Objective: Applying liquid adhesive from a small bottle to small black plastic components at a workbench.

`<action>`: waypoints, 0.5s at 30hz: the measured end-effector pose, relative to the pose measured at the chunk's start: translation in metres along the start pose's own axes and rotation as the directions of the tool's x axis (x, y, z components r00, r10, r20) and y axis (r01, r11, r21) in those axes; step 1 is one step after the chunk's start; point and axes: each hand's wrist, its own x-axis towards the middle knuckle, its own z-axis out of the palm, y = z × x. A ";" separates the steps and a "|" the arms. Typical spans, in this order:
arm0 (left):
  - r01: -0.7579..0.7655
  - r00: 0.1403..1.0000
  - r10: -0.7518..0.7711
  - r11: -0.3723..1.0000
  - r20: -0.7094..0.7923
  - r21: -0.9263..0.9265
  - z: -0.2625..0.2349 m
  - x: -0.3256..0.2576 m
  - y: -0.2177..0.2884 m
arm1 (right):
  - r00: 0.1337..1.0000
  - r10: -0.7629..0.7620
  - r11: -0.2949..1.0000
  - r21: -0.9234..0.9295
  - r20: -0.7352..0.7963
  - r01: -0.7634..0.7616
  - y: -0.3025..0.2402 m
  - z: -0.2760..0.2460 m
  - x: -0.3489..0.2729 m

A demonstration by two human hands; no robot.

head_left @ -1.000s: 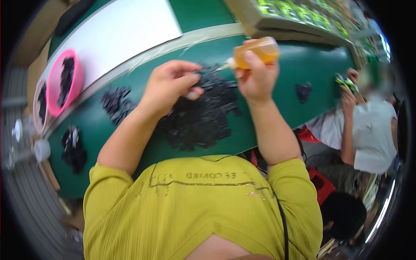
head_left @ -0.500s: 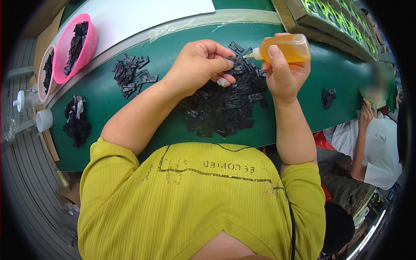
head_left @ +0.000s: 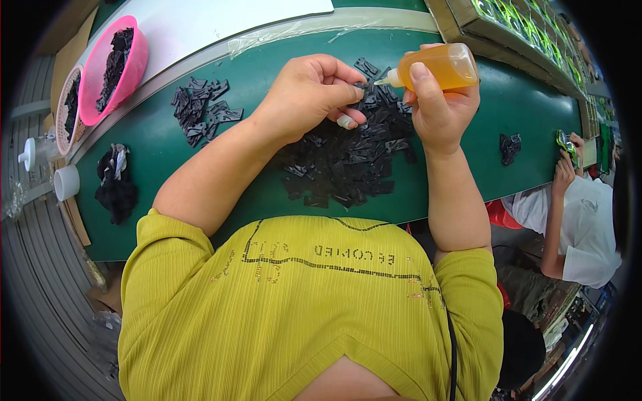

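Note:
My left hand [head_left: 301, 97] is closed over the pile, thumb and forefinger pinching a small flat black piece [head_left: 360, 87]. One of its fingers carries a white wrap [head_left: 345, 122]. My right hand [head_left: 438, 120] grips a squeeze bottle [head_left: 441, 68] of amber liquid, tilted with its pale nozzle [head_left: 383, 81] pointing left, close to the pinched piece. Whether the tip touches the piece I cannot tell. Beneath both hands spreads a large pile of flat black pieces [head_left: 348, 164] on the green tabletop [head_left: 267, 194].
Left of the pile lies a smaller heap of black pieces [head_left: 197, 110]; a small cluster [head_left: 509, 148] lies right. A pink basket [head_left: 138, 73], black cloth [head_left: 115, 190] and white cup [head_left: 67, 183] stand left. A box of green packets [head_left: 515, 50] is at far right, near another person's hands [head_left: 565, 172].
My hands keep almost the same pose, the bottle's nozzle still beside the black piece. At the right, the other person's head has moved out of view, revealing a shiny green packet at their hands.

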 end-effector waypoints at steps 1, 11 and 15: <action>-0.002 1.000 0.002 1.000 0.000 0.006 0.000 0.000 0.000 | 1.000 0.025 1.000 -0.005 0.001 -0.025 0.001 -0.001 -0.001; 0.012 1.000 -0.012 1.000 -0.007 -0.023 -0.002 0.001 -0.001 | 0.998 0.058 0.979 0.198 -0.015 -0.054 -0.006 -0.007 0.003; 0.013 1.000 -0.014 0.999 -0.010 -0.037 -0.001 -0.001 0.002 | 0.998 0.060 0.984 0.167 0.033 -0.064 -0.011 0.001 -0.003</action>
